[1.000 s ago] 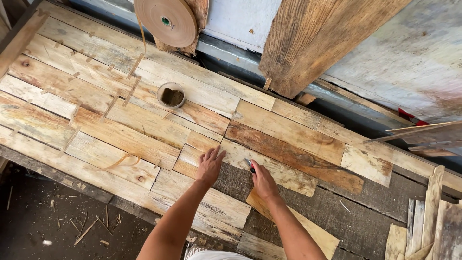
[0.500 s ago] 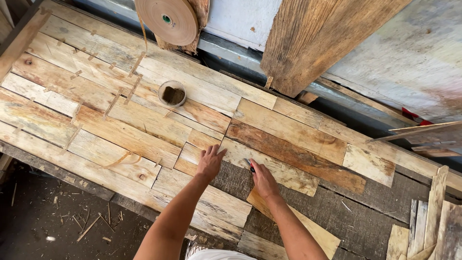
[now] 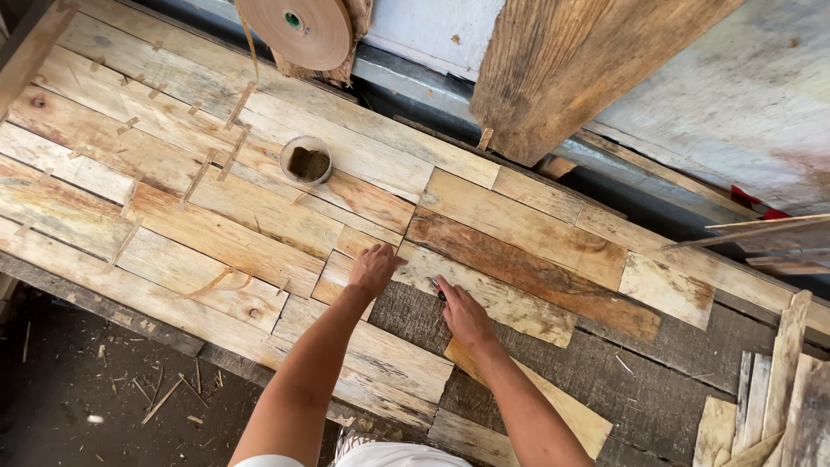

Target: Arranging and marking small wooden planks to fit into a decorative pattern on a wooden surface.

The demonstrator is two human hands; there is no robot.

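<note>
My left hand [image 3: 373,269] rests flat, fingers spread, on a small pale wood piece [image 3: 339,275] in a patchwork of thin wood strips laid across a dark bench [image 3: 657,406]. My right hand [image 3: 462,311] lies beside it with a small dark tool tip [image 3: 436,287] showing at its fingers, against the lower edge of a long pale strip [image 3: 501,298]. Under the right wrist lies a loose tapered strip [image 3: 553,406].
A small round cup of dark stuff [image 3: 307,161] stands on the boards. A roll of brown paper tape [image 3: 296,29] hangs at the back, its strips stuck across many joints. A thick plank [image 3: 571,69] leans at the back. Loose strips [image 3: 769,406] pile at the right.
Both hands stay in nearly the same place; only the view shifts slightly.
</note>
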